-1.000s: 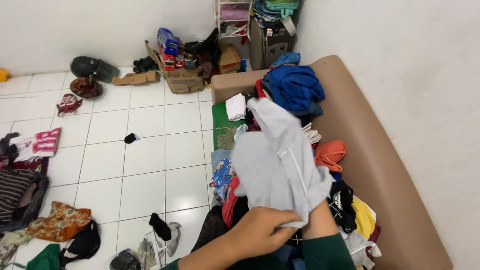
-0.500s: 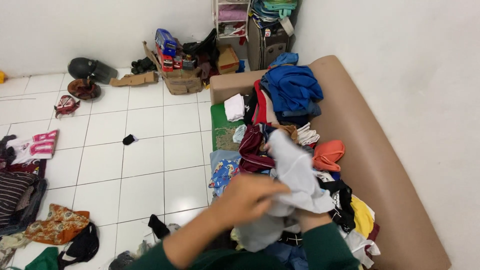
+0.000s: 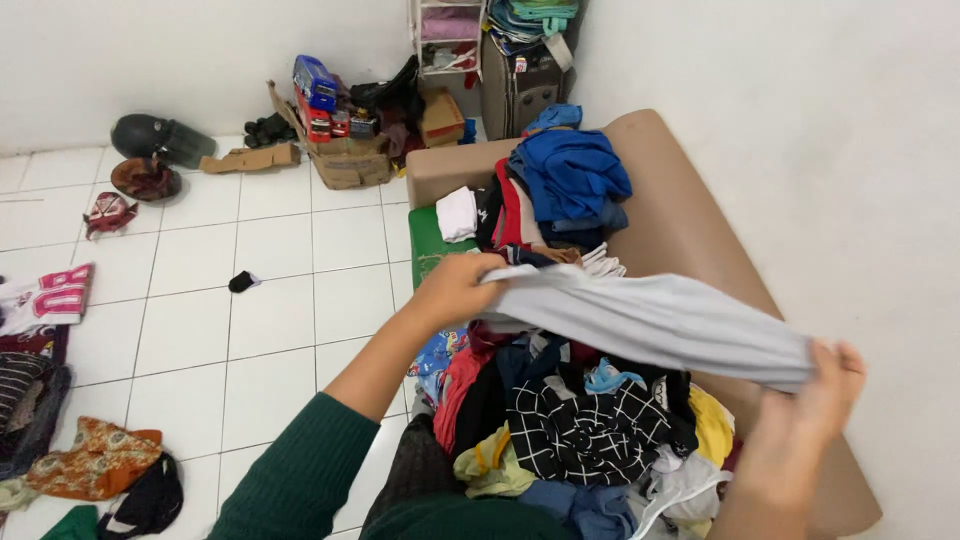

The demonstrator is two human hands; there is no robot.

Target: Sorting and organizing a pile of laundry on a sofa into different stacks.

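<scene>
Above the heaped tan sofa (image 3: 700, 230), the person is stretching a pale grey garment (image 3: 650, 320) out between both hands. The left hand (image 3: 452, 290) is closing its fingers around one end of the cloth, near the green cushion (image 3: 432, 240), while the right hand (image 3: 815, 385) is pinching the other end over by the sofa's backrest, thumb and fingers clamped on the fabric. The garment is hanging taut and nearly level, clear of the pile beneath it, where a black checked piece (image 3: 590, 430), a yellow item (image 3: 712, 425) and a red one (image 3: 462, 375) are lying tangled together. Further back a blue top (image 3: 570, 170) and a folded white cloth (image 3: 458, 213) are sitting on the sofa's far end.

To my eye the person is spreading the piece flat, the opening stage of folding or sorting it. The next move seems to be calling for even tension at both ends and a free patch to lay it on, since the seat is crowded. Loose clothes, such as an orange patterned cloth (image 3: 95, 455) and a black sock (image 3: 241, 281), are lying on the white tiled floor (image 3: 270, 330).
</scene>
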